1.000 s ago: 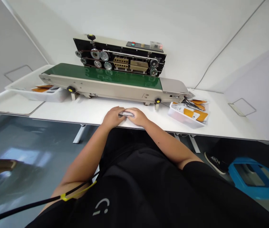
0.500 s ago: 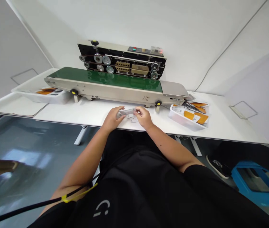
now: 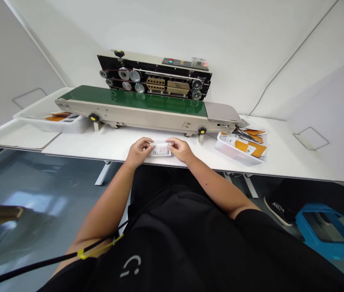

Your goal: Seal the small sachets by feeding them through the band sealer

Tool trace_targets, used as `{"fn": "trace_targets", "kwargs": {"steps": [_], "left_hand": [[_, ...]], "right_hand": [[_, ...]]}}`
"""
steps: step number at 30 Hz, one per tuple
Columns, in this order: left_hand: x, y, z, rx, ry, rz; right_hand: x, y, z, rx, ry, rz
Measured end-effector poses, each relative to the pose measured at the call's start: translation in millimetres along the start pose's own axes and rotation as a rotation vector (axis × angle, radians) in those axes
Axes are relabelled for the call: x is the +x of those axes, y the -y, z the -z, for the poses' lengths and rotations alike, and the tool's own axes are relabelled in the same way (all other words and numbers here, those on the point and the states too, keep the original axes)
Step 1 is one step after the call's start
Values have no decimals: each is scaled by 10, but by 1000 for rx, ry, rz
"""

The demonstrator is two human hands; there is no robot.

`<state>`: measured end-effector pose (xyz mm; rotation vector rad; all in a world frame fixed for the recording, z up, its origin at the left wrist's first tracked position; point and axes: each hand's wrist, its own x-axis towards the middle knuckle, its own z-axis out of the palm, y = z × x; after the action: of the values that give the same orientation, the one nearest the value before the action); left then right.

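Between my two hands is a small white printed packet, held flat just above the front edge of the white table. My left hand pinches its left end between thumb and fingers. The right end is gripped the same way by my right hand. Small dark and reddish print shows on the packet's face. Beyond the hands stands a band sealing machine with a green conveyor belt.
At the right, a clear plastic bin holds orange and white packets. Another white bin with packets sits left of the machine. A blue plastic stool-like object and a shoe are on the floor at right; a wooden piece is at left.
The packet has turned from tilted to flat, its printed face now visible. My left hand has moved slightly left and closed on its end; loose pieces beneath no longer show.
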<state>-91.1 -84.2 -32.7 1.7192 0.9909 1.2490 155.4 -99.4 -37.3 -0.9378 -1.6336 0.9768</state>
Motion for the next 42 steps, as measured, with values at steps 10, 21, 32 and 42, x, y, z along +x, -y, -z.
{"fn": "trace_targets", "kwargs": {"steps": [10, 21, 32, 42], "left_hand": [[43, -49, -6, -135, 121, -65], [36, -68, -2, -251, 91, -72], [52, -29, 1, -265, 92, -59], [42, -50, 3, -226, 81, -53]], "right_hand": [[423, 935, 594, -472, 462, 11], [1379, 972, 1882, -38, -937, -123], [1546, 928, 1580, 31, -761, -413], [1647, 1012, 1252, -67, -566, -370]]}}
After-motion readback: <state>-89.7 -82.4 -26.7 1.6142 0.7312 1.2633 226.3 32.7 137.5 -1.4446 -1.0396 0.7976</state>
